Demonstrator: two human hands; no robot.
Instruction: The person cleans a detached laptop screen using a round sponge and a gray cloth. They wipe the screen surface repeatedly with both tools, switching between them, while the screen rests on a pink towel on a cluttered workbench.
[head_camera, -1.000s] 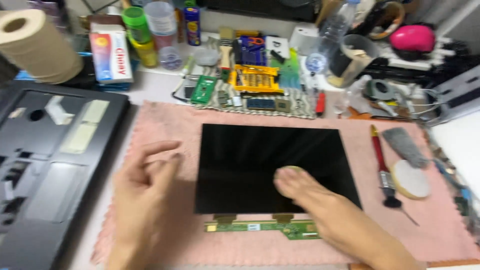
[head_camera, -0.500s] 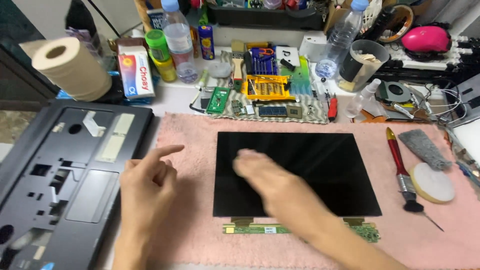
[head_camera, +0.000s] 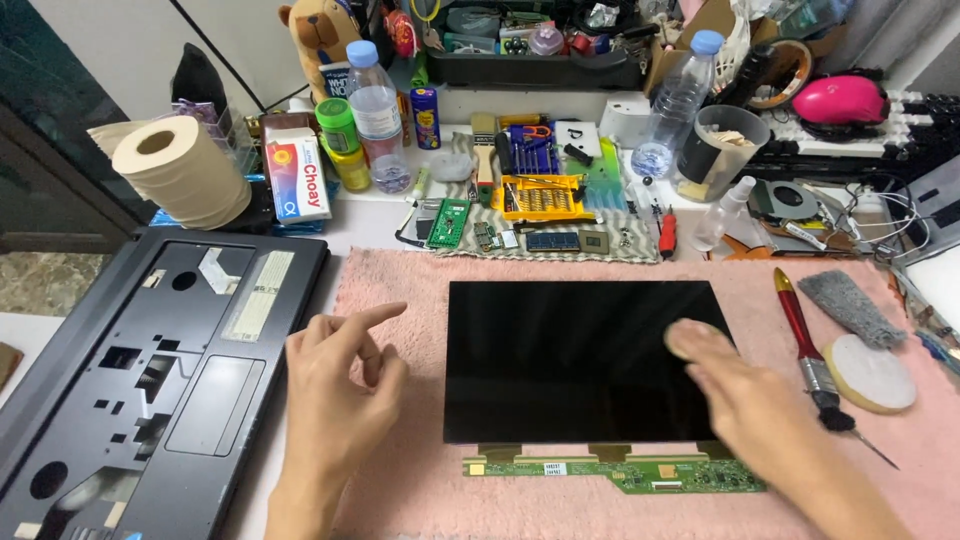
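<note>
Your right hand (head_camera: 745, 400) rests open-palmed on the black display panel (head_camera: 570, 350), left hand (head_camera: 340, 385) loosely curled and empty above the pink mat (head_camera: 400, 290), red-and-white carton (head_camera: 302, 180) behind.

Black display panel (head_camera: 580, 355) flat on towel (head_camera: 400, 480)

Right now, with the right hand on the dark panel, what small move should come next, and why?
Probably slide the right hand toward the panel's right edge for a grip: it lies flat on the glass near that edge, while the left hand hovers empty over the pink towel.
</note>
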